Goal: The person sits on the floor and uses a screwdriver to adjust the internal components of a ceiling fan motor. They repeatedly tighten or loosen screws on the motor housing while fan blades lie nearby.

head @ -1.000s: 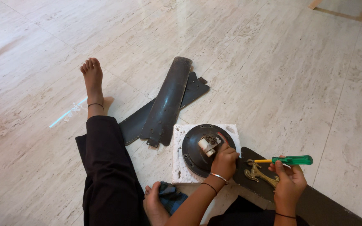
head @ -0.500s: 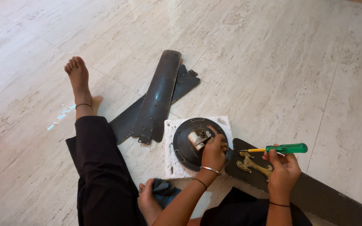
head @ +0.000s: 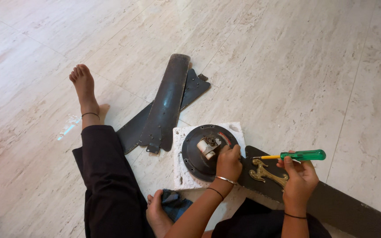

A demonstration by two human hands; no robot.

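A green-handled screwdriver point(head: 294, 155) is gripped in the right hand point(head: 300, 180), its long axis lying nearly level, tip aimed left toward the left hand point(head: 229, 164); that hand is closed on the rim of the round dark motor housing point(head: 203, 152), just beside the tip; the brass-bracketed blade point(head: 327, 200) lies under the right hand, running away to its right; two loose blades point(head: 166, 105) are seen well beyond the left hand.

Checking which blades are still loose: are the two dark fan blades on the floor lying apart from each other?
No: the two loose fan blades overlap, one lying across the other beside the person's outstretched leg.
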